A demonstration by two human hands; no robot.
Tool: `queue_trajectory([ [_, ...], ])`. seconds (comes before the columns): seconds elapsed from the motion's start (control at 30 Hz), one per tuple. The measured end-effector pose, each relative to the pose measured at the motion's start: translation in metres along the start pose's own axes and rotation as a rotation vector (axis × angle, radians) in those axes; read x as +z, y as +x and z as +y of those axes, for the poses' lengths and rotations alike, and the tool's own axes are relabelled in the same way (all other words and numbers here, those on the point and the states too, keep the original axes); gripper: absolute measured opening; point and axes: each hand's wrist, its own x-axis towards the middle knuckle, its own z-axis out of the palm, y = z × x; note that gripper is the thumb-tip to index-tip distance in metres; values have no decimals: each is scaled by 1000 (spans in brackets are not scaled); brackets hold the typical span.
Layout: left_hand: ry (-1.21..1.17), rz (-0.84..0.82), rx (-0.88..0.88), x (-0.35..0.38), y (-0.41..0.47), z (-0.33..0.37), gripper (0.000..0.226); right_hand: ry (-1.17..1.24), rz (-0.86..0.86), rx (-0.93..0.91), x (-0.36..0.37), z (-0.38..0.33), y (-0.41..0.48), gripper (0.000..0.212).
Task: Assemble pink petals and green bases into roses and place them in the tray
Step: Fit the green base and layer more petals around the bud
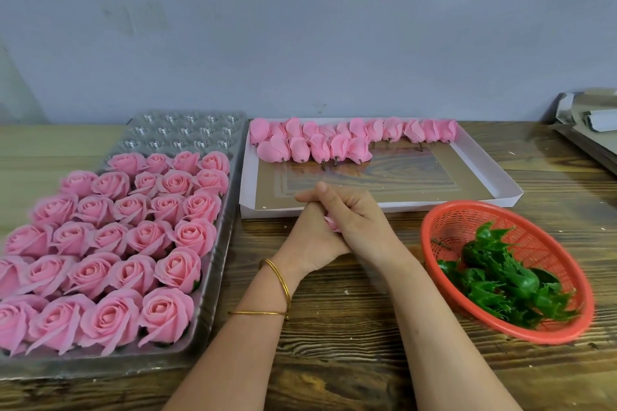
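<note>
My left hand [309, 240] and my right hand [355, 220] are cupped together at the table's middle. Both close around a pink rose piece [334, 226], and only a sliver of pink shows between the palms. Whether a green base is on it is hidden. To the left lies the clear plastic tray [215, 280], with several finished pink roses [167, 264] in its cells and empty cells [187, 130] at its far end. Pink petal buds [320, 147] lie in rows in a white box [500, 183] behind my hands. Green bases [500, 280] fill a red basket [447, 220] at the right.
The wooden table [350, 327] runs up to a grey wall. Folded cardboard and paper [591, 123] lie at the far right edge. Two gold bangles [280, 284] ring my left wrist. The white box's near half holds nothing.
</note>
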Motion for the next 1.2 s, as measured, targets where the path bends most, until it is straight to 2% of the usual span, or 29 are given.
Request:
queue_trajectory([
  [0.07, 13, 12, 34, 0, 0, 1, 13, -61, -12, 0, 0, -1, -1, 32],
  [0.2, 89, 3, 77, -1, 0, 2, 20, -132, -35, -32, -1, -4, -2, 25],
  [0.43, 231, -3, 57, 1, 1, 4, 19, -80, -55, 37, 0, -4, -2, 19],
  [0.53, 178, 9, 27, 3, 1, 4, 25, -51, -70, 67, -1, -3, -1, 18],
  [0.73, 237, -13, 44, 7, 5, -9, 19, -77, -97, 77, -4, -5, -2, 24],
  [0.87, 227, 27, 61, 11, 4, -12, 35, -104, -116, 110, -6, -6, -3, 32],
  [0.97, 129, 48, 94, 9, 5, -17, 43, -154, -117, 126, -6, -7, -5, 41],
  [1.1, -7, -10, 87, 1, 4, -14, 35, -111, -70, 135, -5, -7, -6, 59],
  [1.2, -315, -57, 10, -5, 2, -11, 26, 67, -24, 148, -6, -8, -7, 53],
])
